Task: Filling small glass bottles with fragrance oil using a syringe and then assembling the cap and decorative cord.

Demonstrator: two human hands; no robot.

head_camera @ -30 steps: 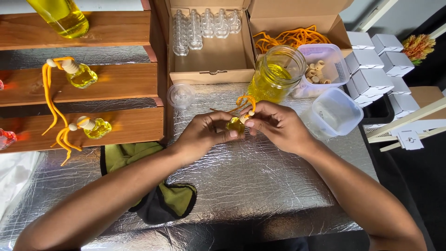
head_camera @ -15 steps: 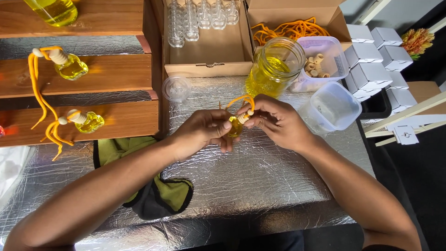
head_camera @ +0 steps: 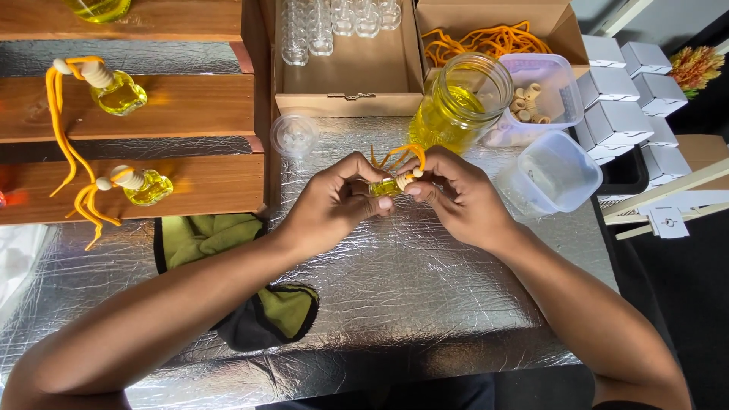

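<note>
My left hand and right hand meet at table centre, fingers curled in tight on a small clear glass bottle of yellow liquid lying sideways between them. Left thumb and forefinger pinch the bottle body; right fingertips pinch its pale wooden stopper end. A loop of orange cord sticks up at 12 o'clock from the bottle, touching both hands. Neither hand is spread at all.

Outward from there: at 12 to 1 o'clock, just beside my right knuckles, a clear glass jar of yellow liquid, tight room that way. At 3 o'clock a clear square plastic tub, near my right wrist. At 10 o'clock a small round clear plastic lid, close to my left fingers. Further at 12, an open cardboard box with rows of empty clear bottles; beside it a second cardboard box holding loose orange cords. At 1 o'clock a clear tub of wooden stoppers, then white cardboard cubes stacked at 2.

At 9 to 10 o'clock, stepped wooden shelves carry finished yellow bottles with orange cords. At 7 o'clock a green and black cloth lies under my left forearm. The crinkled silver foil tabletop gives open room from 5 to 7 o'clock, down to the near edge.
</note>
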